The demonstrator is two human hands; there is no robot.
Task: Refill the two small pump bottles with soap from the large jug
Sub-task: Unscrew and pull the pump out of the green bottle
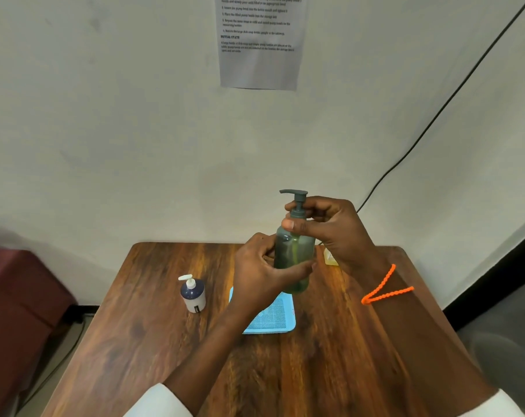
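A translucent grey-green pump bottle [293, 251] is held upright above the table, with a green tint showing inside it. My left hand [259, 272] wraps its body from the left. My right hand [330, 230] pinches the collar of its dark grey pump head [297, 200], whose nozzle points left. A second, smaller pump bottle [193, 294], dark blue over white with a white pump, stands upright on the table to the left. A yellowish object [330, 257] peeks out behind my right hand; I cannot tell whether it is the jug.
A light blue mesh tray [273, 322] lies on the wooden table [141, 341] under my left forearm. A printed sheet [259, 43] hangs on the wall and a black cable [436, 115] runs down it. A dark red seat [17, 296] stands left of the table.
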